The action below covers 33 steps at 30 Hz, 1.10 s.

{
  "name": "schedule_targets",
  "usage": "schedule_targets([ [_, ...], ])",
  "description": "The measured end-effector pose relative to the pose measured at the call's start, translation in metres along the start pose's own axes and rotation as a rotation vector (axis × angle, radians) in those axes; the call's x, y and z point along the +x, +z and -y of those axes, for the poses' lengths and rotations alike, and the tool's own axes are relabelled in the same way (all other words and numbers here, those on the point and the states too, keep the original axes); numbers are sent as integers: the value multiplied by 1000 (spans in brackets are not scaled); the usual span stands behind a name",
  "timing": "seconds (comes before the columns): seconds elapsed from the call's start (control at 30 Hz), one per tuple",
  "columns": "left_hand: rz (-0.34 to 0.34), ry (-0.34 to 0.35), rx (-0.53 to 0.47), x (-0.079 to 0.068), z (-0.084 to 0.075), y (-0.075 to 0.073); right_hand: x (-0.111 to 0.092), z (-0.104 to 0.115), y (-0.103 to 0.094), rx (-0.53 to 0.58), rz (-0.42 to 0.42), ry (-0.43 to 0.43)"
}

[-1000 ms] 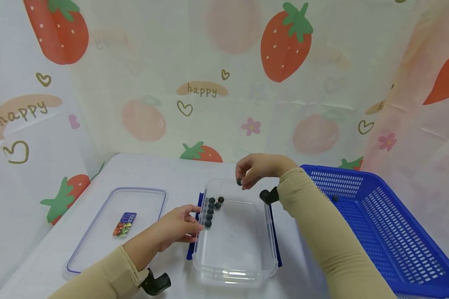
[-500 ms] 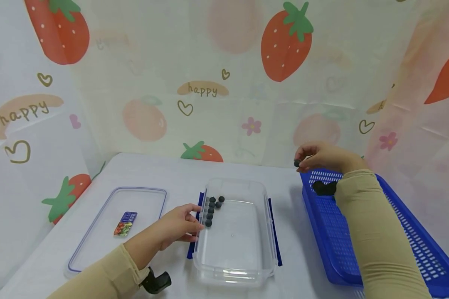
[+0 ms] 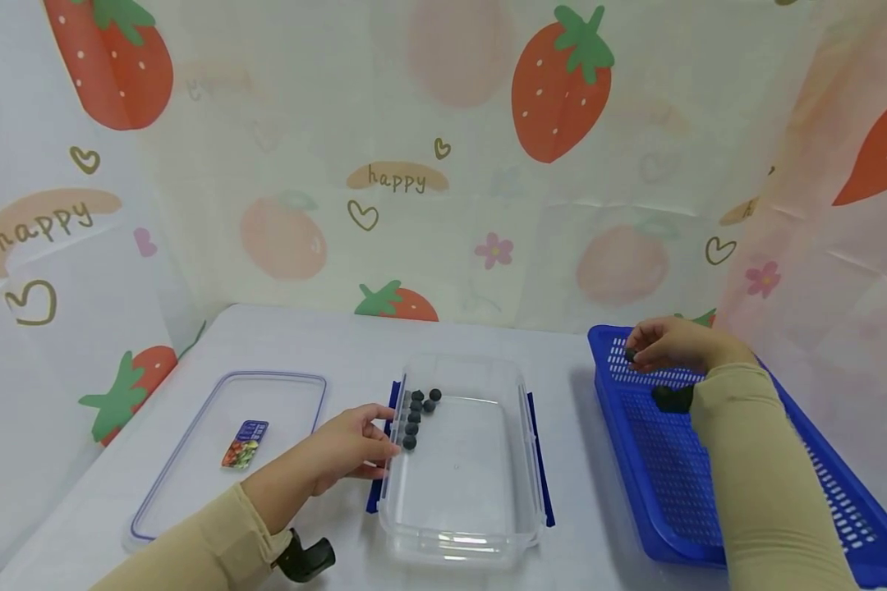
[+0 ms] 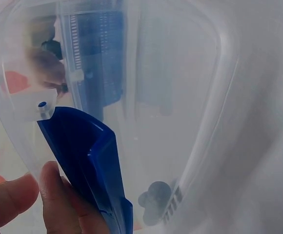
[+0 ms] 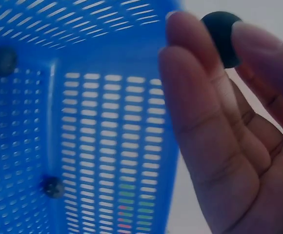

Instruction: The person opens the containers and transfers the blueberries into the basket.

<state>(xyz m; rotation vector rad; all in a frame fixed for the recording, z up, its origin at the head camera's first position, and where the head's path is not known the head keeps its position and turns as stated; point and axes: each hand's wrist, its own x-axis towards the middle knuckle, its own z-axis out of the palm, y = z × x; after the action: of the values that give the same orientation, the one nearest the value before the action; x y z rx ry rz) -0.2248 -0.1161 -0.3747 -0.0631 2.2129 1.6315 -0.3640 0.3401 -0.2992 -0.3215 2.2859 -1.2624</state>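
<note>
Over at two o'clock from the clear box (image 3: 458,476), the right hand (image 3: 661,349) pinches a dark ball (image 5: 223,38) near the far end of a blue basket (image 3: 665,468) holding two other balls (image 5: 53,187). Well apart from it, the left hand (image 3: 351,447) grips the box at nine o'clock. Inside, clustered balls (image 3: 415,417) sit between nine and eleven; farther out at nine, a lid (image 3: 192,460) bears a printed label (image 3: 245,444).
</note>
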Motion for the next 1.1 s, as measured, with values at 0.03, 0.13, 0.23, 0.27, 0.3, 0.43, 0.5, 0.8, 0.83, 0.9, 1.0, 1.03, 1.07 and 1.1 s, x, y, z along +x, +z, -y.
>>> schedule_targets([
  [0.03,2,0,-1,0,0,0,1,-3,-1,8,3,3],
  [0.13,2,1,-1,1,1,0,2,-14,-2,22,7,12],
  [0.23,6,-1,-4,2,1,-1,2,-22,-3,8,1,35],
  [0.27,7,-2,-6,2,1,-1,2,-25,-3,1,2,46],
  [0.3,8,-3,-8,2,2,-1,2,-26,-3,2,1,59],
  [0.43,8,-1,-5,2,2,-1,0,-30,-1,-17,2,84],
  [0.5,8,1,-2,1,2,-1,-1,-30,0,-21,1,88],
  [0.8,10,0,-8,1,2,-1,0,-33,0,-35,-15,99],
  [0.83,11,2,-8,0,2,-1,0,-34,0,-37,-14,99],
  [0.9,11,4,-9,0,2,-1,0,-33,0,-40,-8,92],
  [1.0,12,3,-12,0,1,-1,-1,-29,0,-43,-4,74],
  [1.03,11,1,-13,0,1,-1,-1,-25,0,-45,-8,70],
  [1.07,11,1,-12,0,1,-1,0,-22,0,-40,-4,58],
  [1.1,11,1,-11,0,1,-1,0,-18,0,-39,-3,49],
])
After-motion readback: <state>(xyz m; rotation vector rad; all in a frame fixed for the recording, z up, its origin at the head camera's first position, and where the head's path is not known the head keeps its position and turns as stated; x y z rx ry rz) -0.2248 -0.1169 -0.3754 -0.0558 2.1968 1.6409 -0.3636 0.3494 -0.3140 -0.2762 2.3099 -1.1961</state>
